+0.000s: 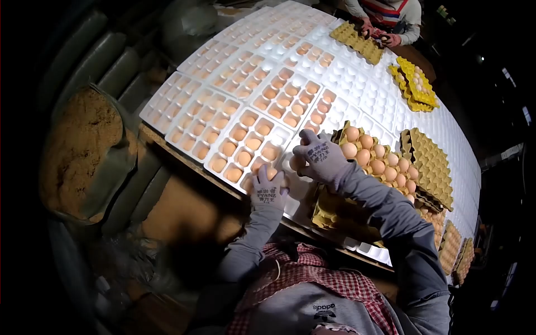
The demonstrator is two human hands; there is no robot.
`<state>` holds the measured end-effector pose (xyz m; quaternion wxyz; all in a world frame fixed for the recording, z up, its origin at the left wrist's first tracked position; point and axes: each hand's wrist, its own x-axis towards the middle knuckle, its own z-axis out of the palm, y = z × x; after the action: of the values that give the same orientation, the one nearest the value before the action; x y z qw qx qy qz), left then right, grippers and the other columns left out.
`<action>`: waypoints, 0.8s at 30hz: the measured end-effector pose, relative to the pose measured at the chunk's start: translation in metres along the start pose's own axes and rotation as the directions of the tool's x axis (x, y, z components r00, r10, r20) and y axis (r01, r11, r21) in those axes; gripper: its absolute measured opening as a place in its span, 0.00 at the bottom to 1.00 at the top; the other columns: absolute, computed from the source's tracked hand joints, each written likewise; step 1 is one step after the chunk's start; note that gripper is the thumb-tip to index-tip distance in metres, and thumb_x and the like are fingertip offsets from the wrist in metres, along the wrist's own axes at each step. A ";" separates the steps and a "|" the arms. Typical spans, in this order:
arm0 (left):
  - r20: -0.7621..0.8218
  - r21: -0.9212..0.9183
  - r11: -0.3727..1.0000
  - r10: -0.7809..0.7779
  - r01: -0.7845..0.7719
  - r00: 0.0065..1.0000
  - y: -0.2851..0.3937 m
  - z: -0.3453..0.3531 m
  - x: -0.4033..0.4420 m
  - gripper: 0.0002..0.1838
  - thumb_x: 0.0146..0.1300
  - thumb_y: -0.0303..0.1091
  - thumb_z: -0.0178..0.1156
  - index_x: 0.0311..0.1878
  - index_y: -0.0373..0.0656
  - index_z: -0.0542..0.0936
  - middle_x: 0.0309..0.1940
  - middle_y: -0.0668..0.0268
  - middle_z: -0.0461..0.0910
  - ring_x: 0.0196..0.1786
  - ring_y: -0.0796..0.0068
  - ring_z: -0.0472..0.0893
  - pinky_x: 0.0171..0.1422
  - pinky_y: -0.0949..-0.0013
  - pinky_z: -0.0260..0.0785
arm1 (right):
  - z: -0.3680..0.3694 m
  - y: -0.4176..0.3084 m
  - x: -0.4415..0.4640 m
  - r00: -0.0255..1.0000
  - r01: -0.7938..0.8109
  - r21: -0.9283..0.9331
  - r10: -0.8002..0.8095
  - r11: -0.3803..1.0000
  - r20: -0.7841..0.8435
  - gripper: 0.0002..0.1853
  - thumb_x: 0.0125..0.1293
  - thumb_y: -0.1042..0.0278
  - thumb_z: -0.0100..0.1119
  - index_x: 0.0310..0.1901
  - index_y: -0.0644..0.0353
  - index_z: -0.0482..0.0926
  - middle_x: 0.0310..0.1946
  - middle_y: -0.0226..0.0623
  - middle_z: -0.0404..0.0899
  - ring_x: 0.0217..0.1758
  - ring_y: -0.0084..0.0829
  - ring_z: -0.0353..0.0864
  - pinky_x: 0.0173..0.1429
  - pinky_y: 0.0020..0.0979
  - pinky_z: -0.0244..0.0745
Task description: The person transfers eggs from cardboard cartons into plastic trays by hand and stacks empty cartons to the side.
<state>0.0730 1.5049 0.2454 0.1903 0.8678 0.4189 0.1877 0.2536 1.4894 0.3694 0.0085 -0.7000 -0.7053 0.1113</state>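
Apron, left hand on egg

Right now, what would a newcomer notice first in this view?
Probably the bright white trays spanning the middle, with eggs filling many cells on their left side. Then the gloved left hand and right hand over the trays' near edge. A mound of brown material stands out at far left.
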 end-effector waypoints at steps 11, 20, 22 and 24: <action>0.231 -0.153 0.956 0.280 -0.249 0.932 -0.044 -0.037 -0.025 0.26 0.63 0.36 0.63 0.64 0.47 0.71 0.55 0.54 0.72 0.52 0.48 0.76 0.56 0.55 0.73 | 0.049 0.032 0.091 0.947 -0.244 0.073 0.221 0.967 0.234 0.27 0.66 0.54 0.60 0.64 0.54 0.73 0.50 0.44 0.81 0.54 0.45 0.81 0.58 0.41 0.76; 0.056 -0.778 0.613 0.290 -0.140 0.955 -0.022 -0.002 0.046 0.23 0.60 0.27 0.59 0.61 0.37 0.74 0.59 0.49 0.72 0.61 0.49 0.73 0.66 0.57 0.67 | 0.050 0.054 0.092 0.991 -0.026 0.324 -0.018 0.946 0.131 0.20 0.75 0.57 0.51 0.64 0.50 0.74 0.68 0.39 0.66 0.71 0.42 0.65 0.73 0.42 0.62; 0.150 -0.778 0.604 0.441 -0.169 0.885 0.004 0.019 0.064 0.23 0.62 0.28 0.56 0.61 0.38 0.74 0.61 0.50 0.71 0.62 0.48 0.72 0.66 0.54 0.67 | -0.007 0.050 0.051 0.981 -0.154 0.730 0.192 0.666 0.032 0.23 0.76 0.55 0.50 0.68 0.54 0.71 0.68 0.38 0.69 0.71 0.35 0.67 0.73 0.36 0.63; 0.029 -0.463 0.684 0.647 -0.563 0.762 0.005 0.057 0.066 0.21 0.62 0.31 0.55 0.60 0.39 0.76 0.59 0.50 0.72 0.63 0.47 0.72 0.66 0.54 0.67 | -0.056 0.040 0.001 0.918 -0.167 0.850 0.393 0.499 -0.051 0.24 0.76 0.58 0.52 0.68 0.59 0.70 0.63 0.39 0.75 0.66 0.29 0.72 0.71 0.31 0.66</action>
<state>0.1423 1.5451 0.2099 0.3415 0.9072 0.0355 0.2433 0.3021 1.4980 0.4171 0.4047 -0.7247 -0.4369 0.3467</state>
